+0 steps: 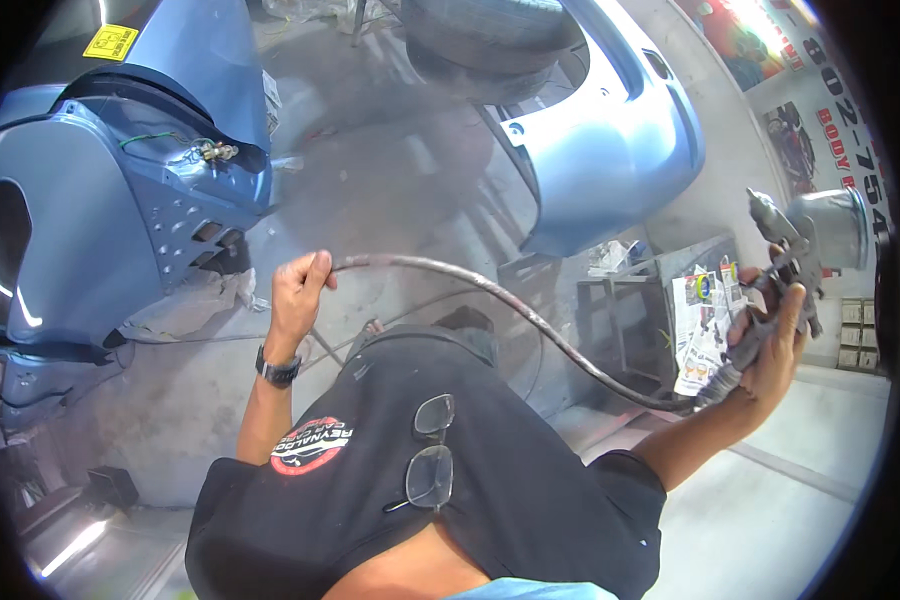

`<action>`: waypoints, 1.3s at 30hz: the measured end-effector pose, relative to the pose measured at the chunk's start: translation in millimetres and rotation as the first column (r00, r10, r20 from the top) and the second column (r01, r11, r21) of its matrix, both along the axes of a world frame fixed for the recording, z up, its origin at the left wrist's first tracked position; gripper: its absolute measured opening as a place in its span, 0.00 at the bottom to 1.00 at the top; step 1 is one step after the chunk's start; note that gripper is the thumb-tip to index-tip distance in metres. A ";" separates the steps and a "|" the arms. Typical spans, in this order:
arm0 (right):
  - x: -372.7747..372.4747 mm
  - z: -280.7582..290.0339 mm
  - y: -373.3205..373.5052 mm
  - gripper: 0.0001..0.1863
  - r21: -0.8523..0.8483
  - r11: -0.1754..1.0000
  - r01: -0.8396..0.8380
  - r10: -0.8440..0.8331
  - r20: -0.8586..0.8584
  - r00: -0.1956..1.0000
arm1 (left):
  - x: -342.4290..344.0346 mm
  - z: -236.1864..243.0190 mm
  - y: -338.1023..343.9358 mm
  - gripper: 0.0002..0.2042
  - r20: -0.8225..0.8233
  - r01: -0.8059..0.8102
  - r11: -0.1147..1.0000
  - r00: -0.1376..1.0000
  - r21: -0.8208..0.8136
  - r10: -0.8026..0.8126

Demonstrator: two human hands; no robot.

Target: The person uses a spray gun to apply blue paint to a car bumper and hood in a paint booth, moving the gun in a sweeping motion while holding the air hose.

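Note:
Out to the right, my right hand is wrapped round a grey paint spray gun with a translucent cup on its far side. An air hose leaves the gun's lower end and arcs across in front of my body. My left hand, with a dark watch on the wrist, is closed on the hose at the other side. Ahead of the gun, to the left, stands a glossy blue bumper-like panel. Farther left is a blue car body section with a green wire and fittings.
A tire lies behind the blue panel. Beside the gun, a metal stand carries newspaper sheets. Crumpled masking paper is under the car body. A printed banner hangs on the right wall. Haze or overspray blurs the floor.

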State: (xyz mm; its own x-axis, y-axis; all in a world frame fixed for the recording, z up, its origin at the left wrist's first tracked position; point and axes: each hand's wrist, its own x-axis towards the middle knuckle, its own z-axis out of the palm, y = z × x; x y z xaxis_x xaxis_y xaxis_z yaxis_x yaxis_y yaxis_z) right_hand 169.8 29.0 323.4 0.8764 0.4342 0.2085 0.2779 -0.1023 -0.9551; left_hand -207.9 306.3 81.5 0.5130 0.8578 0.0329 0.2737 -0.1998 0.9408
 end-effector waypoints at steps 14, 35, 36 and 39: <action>-63.6 -29.1 87.8 0.37 0.095 0.976 0.198 -0.209 0.125 0.970 | 142.2 99.0 232.2 0.21 0.428 0.075 0.845 0.836 0.530 -0.343; 8.9 7.2 280.1 0.32 -0.262 0.609 0.748 -0.757 0.086 0.647 | 375.5 70.0 454.8 0.14 -0.049 0.883 0.439 0.452 0.165 -0.891; 14.2 11.0 299.0 0.30 -0.272 0.536 0.799 -0.816 0.075 0.573 | 380.9 59.5 463.9 0.13 -0.130 0.923 0.382 0.386 0.052 -0.914; 30.5 22.6 357.3 0.21 -0.343 0.330 0.879 -0.921 0.088 0.380 | 397.3 39.1 496.5 0.13 -0.074 0.937 0.211 0.199 -0.277 -0.977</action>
State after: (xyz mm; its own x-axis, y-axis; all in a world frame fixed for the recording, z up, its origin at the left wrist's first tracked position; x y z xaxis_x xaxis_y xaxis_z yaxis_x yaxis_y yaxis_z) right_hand 200.3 386.3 346.1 0.7746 -0.6203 0.1231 -0.2584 -0.4880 -0.8337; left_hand 189.3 802.7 120.6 0.9153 -0.3206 -0.2439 0.1365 -0.3228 0.9366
